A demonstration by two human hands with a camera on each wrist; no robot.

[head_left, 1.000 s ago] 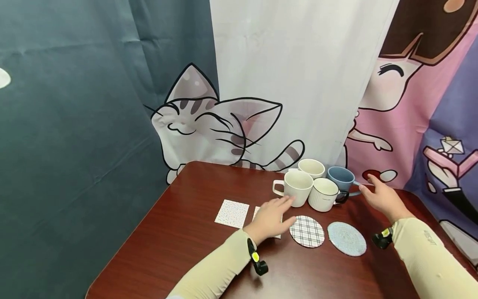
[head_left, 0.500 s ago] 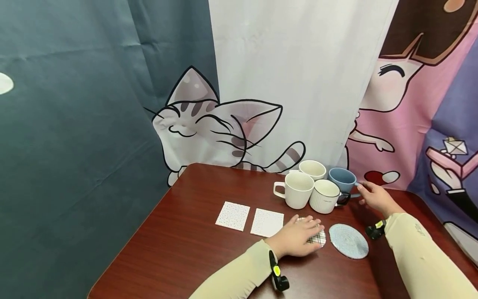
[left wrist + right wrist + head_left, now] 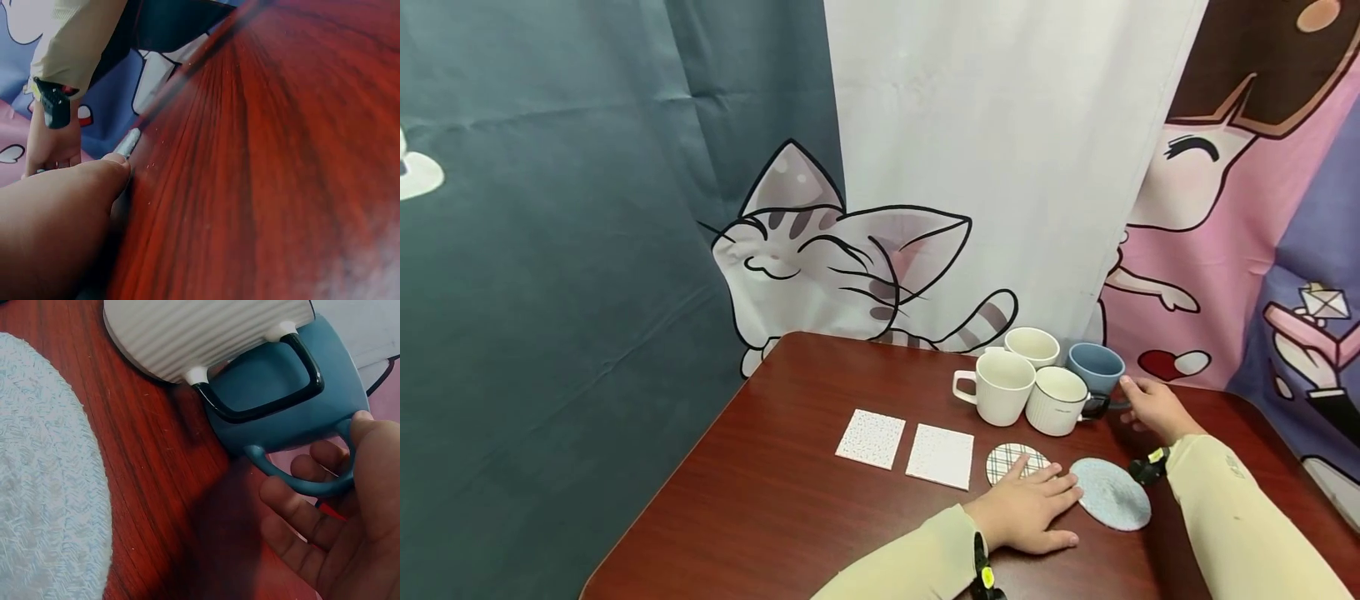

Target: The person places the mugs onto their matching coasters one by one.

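In the head view my left hand (image 3: 1028, 508) lies flat with spread fingers, partly covering a round plaid coaster (image 3: 1002, 462). Its fingertips are right at the near-left rim of a round pale-blue woven coaster (image 3: 1118, 500). My right hand (image 3: 1156, 410) holds the handle of a blue mug (image 3: 1096, 365) at the back right. The right wrist view has the thumb on top of the blue handle (image 3: 306, 486) and the fingers curled around it. A white ribbed mug (image 3: 187, 331) with a black handle stands against the blue mug and overlaps it there.
Two white mugs, one in front (image 3: 1004, 390) and one behind (image 3: 1032, 345), stand left of the blue mug. Two square speckled coasters, the left one (image 3: 871, 438) and the right one (image 3: 940, 456), lie on the brown table (image 3: 760, 467). A cartoon-print curtain (image 3: 940, 108) hangs behind.
My left hand has moved right, from over the right square coaster to the plaid coaster and the woven one's edge. My right hand has come in to the blue mug's handle and gripped it.
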